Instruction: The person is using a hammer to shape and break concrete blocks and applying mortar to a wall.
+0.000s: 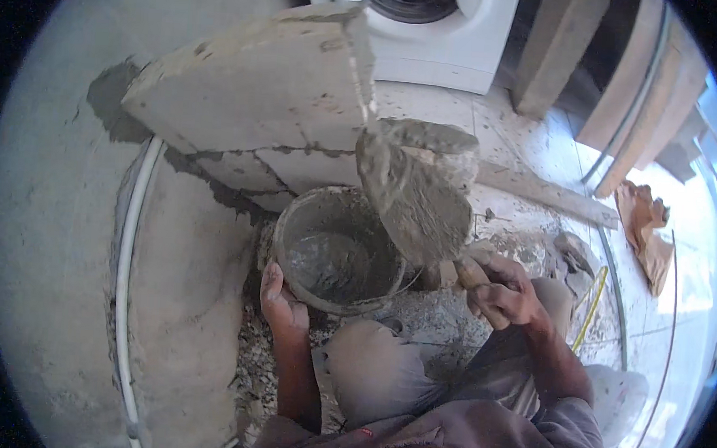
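Mortar-laden trowel (424, 215) at R side of bucket (344, 308), long axis diag., blade pointing up-L twd block wall (247, 96), handle down-R, gripped in R hand (510, 294), L hand (282, 301) against bucket's near-L side, grip can't be determined

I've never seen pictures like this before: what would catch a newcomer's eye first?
Probably the grey-smeared trowel near the centre, held in the right hand. To its lower left, the left hand touches a round bucket with wet-looking grey mix inside. At the top, beyond the block wall, stands a white washing machine.
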